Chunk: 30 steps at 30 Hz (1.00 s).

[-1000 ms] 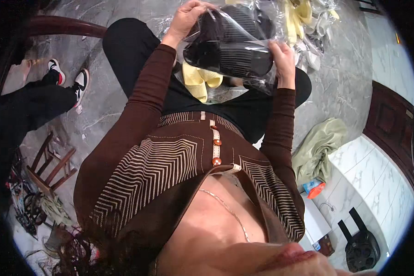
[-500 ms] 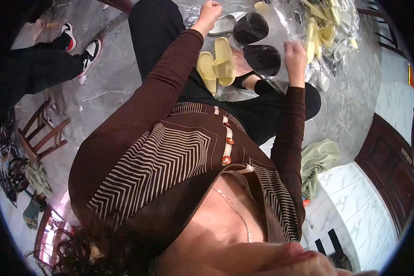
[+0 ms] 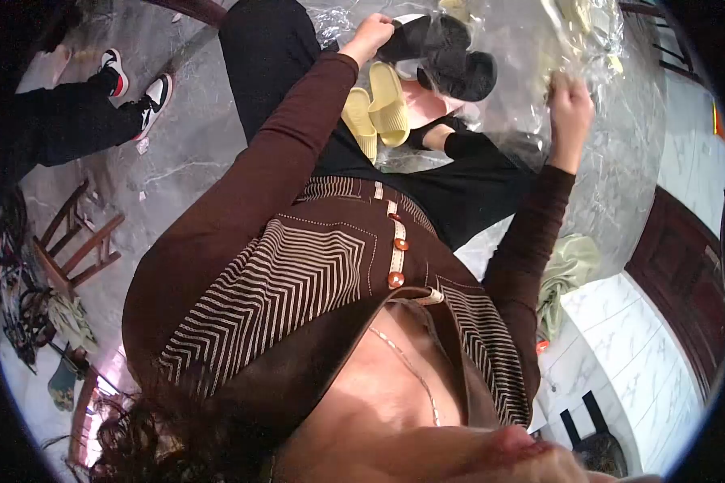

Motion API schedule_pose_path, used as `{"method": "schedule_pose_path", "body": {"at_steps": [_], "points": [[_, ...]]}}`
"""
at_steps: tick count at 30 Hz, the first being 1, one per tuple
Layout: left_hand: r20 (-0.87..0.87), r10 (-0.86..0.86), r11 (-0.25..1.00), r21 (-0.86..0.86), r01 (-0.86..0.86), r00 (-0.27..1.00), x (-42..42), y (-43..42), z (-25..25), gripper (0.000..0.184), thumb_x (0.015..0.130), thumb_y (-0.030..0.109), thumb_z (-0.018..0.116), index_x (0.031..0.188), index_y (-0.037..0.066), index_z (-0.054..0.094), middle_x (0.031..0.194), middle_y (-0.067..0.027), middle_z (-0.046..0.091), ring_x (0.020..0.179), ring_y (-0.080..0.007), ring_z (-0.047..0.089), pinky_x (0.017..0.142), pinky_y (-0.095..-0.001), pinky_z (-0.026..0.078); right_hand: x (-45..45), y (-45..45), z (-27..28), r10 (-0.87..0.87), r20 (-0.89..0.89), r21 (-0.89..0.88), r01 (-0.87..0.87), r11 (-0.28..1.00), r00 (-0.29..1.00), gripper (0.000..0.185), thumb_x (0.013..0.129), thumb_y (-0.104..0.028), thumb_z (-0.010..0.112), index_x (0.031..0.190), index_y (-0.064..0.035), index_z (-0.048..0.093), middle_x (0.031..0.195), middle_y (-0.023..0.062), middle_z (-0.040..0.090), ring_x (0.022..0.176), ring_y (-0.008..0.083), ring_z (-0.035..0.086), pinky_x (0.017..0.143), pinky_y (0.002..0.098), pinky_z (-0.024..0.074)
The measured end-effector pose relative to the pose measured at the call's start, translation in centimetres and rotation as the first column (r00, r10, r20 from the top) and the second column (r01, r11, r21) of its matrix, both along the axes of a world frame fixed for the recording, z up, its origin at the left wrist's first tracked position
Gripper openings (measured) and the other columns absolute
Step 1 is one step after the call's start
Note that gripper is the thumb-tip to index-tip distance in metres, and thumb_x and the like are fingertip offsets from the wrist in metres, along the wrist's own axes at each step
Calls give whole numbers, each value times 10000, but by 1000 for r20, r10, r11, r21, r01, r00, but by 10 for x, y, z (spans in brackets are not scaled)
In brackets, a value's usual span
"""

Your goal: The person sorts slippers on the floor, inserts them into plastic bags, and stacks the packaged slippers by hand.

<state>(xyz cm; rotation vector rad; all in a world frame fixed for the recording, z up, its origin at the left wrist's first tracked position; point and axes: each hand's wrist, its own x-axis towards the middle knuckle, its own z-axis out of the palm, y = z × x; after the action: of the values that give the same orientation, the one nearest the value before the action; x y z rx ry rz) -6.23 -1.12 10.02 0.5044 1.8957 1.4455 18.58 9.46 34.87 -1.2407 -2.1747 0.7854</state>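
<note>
Black slippers [image 3: 463,74] hang in front of me among clear plastic, blurred. My left hand [image 3: 372,36] is closed at the left edge of the dark slippers; what its fingers pinch is too small to make out. Off to the right, my right hand [image 3: 570,101] is closed on a clear plastic bag [image 3: 511,88], which stretches between it and the slippers. Whether the slippers are wholly inside the bag cannot be told. Two yellow slippers [image 3: 389,105] lie on the floor below, beside my foot.
At the upper right lie yellow slippers [image 3: 576,16] under plastic. A person's legs [image 3: 72,113] in black and white shoes [image 3: 155,101] are at the left, above a wooden stool [image 3: 76,241]. Green cloth [image 3: 568,270] lies right of my knee.
My right hand has moved to the right, stretching the plastic. The black slippers, first held flat in the bag between both hands, now hang lower and tilted. My left hand moved away from the bag's top.
</note>
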Motion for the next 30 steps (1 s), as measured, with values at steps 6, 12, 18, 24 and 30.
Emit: {"method": "schedule_pose_path", "body": {"at_steps": [6, 12, 18, 24, 30], "points": [[131, -161, 983, -63, 170, 978, 14, -6, -1, 295, 690, 130, 536, 955, 11, 585, 817, -100, 595, 714, -182, 554, 628, -286, 440, 34, 14, 29, -65, -29, 23, 66, 998, 997, 174, 791, -154, 575, 787, 16, 611, 652, 41, 579, 568, 80, 505, 523, 230, 402], [308, -250, 952, -93, 291, 918, 14, -15, 23, 307, 754, 167, 536, 1033, 39, 527, 787, -75, 547, 604, -136, 515, 480, -208, 410, 143, 36, 65, -340, -228, 127, 374, 919, 912, 208, 799, -169, 570, 830, 29, 624, 730, 20, 594, 673, 81, 531, 604, 226, 432], [350, -323, 909, -146, 391, 880, 12, 3, -4, 284, 802, 145, 512, 1053, 14, 498, 923, -104, 575, 796, -199, 586, 573, -285, 475, 410, 14, 42, -516, -187, 249, 549, 798, 836, 216, 820, -153, 423, 737, 45, 443, 694, 130, 466, 636, 243, 410, 633, 322, 358], [423, -323, 840, -283, 462, 847, -8, -4, -30, 245, 814, 142, 497, 1028, 23, 482, 923, -119, 568, 789, -251, 587, 601, -332, 477, 492, -162, 72, -844, -446, 43, 949, 313, 298, 205, 822, -138, 455, 893, 44, 519, 859, 119, 548, 820, 218, 496, 726, 300, 409], [410, -375, 773, -356, 525, 831, -14, -13, -19, 276, 817, 121, 477, 1071, 14, 450, 961, -147, 554, 846, -272, 578, 667, -383, 487, 593, -341, -18, -963, 249, 383, 924, 0, -103, 238, 842, -172, 466, 907, 38, 557, 879, 100, 575, 814, 198, 531, 714, 302, 433]]}}
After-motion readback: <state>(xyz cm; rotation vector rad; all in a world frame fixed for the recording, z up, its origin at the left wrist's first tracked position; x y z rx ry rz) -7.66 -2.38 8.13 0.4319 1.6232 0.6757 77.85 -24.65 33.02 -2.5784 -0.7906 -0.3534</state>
